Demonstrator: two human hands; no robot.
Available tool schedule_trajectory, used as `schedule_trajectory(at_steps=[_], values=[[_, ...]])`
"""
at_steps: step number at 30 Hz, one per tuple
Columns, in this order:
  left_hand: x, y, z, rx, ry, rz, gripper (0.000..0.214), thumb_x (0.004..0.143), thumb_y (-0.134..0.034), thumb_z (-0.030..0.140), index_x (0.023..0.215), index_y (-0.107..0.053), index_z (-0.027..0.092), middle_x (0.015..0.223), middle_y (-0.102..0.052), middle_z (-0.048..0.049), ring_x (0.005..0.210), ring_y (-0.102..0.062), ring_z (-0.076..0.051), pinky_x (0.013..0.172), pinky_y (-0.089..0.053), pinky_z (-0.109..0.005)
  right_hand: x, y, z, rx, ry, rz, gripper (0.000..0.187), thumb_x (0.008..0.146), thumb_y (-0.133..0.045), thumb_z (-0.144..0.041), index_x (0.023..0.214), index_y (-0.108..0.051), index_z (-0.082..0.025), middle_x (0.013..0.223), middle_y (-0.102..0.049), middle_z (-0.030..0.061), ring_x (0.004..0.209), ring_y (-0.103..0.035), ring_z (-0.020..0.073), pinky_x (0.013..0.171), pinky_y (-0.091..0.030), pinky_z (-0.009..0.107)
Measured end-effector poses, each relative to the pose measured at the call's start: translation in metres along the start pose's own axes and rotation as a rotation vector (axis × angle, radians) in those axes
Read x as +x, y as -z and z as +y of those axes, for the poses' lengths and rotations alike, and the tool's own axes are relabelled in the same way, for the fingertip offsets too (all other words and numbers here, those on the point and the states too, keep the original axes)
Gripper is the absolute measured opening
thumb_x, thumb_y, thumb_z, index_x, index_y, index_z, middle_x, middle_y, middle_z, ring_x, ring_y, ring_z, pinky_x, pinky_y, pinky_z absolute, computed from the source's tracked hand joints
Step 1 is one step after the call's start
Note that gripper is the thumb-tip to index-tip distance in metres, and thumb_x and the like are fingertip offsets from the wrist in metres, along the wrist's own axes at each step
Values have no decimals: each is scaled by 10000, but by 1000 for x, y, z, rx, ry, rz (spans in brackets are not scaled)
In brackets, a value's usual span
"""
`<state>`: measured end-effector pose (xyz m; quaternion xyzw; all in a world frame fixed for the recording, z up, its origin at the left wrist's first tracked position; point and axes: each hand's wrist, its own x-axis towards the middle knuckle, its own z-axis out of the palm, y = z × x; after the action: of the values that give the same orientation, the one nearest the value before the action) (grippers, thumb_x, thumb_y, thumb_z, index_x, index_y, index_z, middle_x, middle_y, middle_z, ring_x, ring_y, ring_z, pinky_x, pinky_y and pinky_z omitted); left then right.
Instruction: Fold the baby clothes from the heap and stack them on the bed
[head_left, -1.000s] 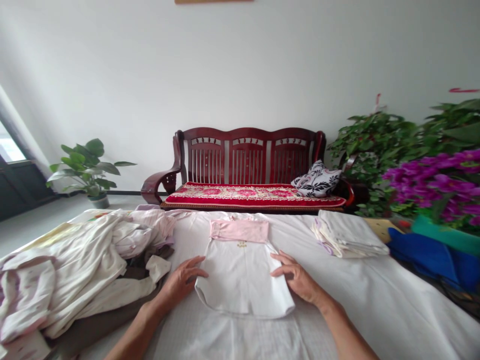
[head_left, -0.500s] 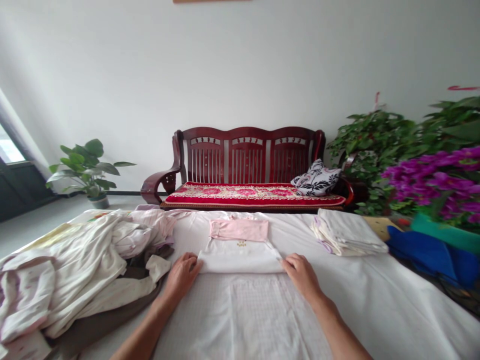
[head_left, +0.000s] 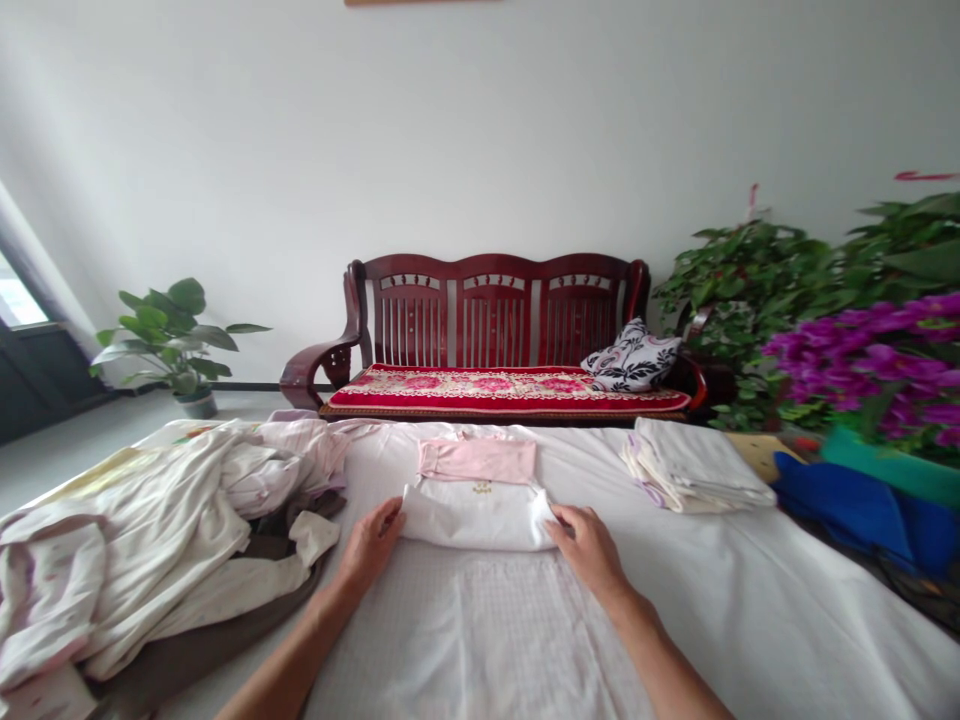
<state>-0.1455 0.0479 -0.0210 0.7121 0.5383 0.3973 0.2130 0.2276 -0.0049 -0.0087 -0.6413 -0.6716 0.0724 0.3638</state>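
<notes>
A small white garment with a pink band (head_left: 478, 505) lies folded in half on the white cloth-covered surface (head_left: 750, 600) in front of me. My left hand (head_left: 370, 545) grips its left edge, fingers curled on the fabric. Its right edge is held by my right hand (head_left: 589, 545), fingers closed on the cloth. The pink band (head_left: 478, 460) lies flat at the far end of the garment.
A heap of unfolded pale clothes (head_left: 150, 530) lies at the left. A stack of folded white clothes (head_left: 697, 470) sits at the far right, beside blue cloth (head_left: 862, 510). Beyond stand a wooden bench (head_left: 487, 350), a potted plant (head_left: 176, 340) and purple flowers (head_left: 877, 370).
The garment lay flat a second ago; both hands brought its lower half up over the upper half. Since then the hands have pulled the folded bundle's sides inward.
</notes>
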Motion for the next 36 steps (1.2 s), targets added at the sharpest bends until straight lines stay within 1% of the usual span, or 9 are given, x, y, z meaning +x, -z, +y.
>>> schedule_trajectory(at_steps=[4,9,16,20,24,27,30,33,36], values=[[3,-5,-2,-22,-6,93,430,881,-471,384,1215,-650,180,847,-681,2,694,-626,-140,676,-495,-237,3,-6,4,2,-64,51,368,871,-479,-386,1064,-729,-198,849,-719,57,844,-639,229,792,-488,333],[5,-10,-4,72,17,99,537,863,-481,261,1390,-535,178,795,-655,23,584,-571,-119,612,-463,-234,1,-6,7,-155,-163,36,375,884,-484,-348,1155,-700,-204,747,-668,20,727,-623,201,657,-434,282],[0,-8,-1,240,-42,18,366,911,-443,169,1177,-682,245,1063,-719,-32,920,-679,-178,828,-484,-271,-2,-5,1,-260,-86,69,361,905,-483,-266,1197,-683,-194,756,-671,39,732,-620,207,698,-432,301],[-3,-4,8,368,-27,-6,334,923,-461,147,1130,-694,268,1094,-716,-20,958,-677,-194,858,-474,-293,-1,-5,2,-220,11,147,399,927,-468,-275,1279,-637,-191,794,-673,46,771,-627,218,756,-457,327],[-5,-1,14,503,-73,-20,339,915,-484,125,1138,-693,270,1072,-715,-31,976,-670,-209,909,-474,-346,-2,-6,4,-309,12,108,438,897,-510,-218,1321,-605,-167,779,-690,60,786,-629,251,761,-470,364],[-7,-1,15,601,-163,43,339,903,-510,127,1153,-699,256,1157,-699,-72,1062,-646,-258,995,-455,-442,-2,-6,5,-364,40,131,390,888,-530,-201,1264,-632,-177,895,-719,93,875,-631,276,805,-484,399],[-9,-6,17,599,-332,81,354,931,-490,152,1212,-684,246,1333,-638,-95,1279,-544,-289,1120,-379,-494,-2,-6,2,-369,153,184,381,928,-494,-224,1286,-615,-179,1151,-698,130,1092,-603,291,946,-470,439],[-11,-13,22,539,-496,-64,417,969,-483,230,1372,-586,262,1506,-510,-86,1427,-410,-282,1169,-348,-489,-5,-9,-7,-376,317,149,469,950,-483,-258,1413,-521,-190,1391,-597,115,1352,-458,284,1121,-360,465],[-14,-14,29,506,-569,-265,543,1010,-455,362,1541,-364,292,1611,-358,-81,1475,-344,-269,1200,-308,-492,-11,-16,-20,-414,443,29,566,957,-494,-284,1513,-405,-220,1559,-442,85,1467,-322,262,1186,-277,473]])
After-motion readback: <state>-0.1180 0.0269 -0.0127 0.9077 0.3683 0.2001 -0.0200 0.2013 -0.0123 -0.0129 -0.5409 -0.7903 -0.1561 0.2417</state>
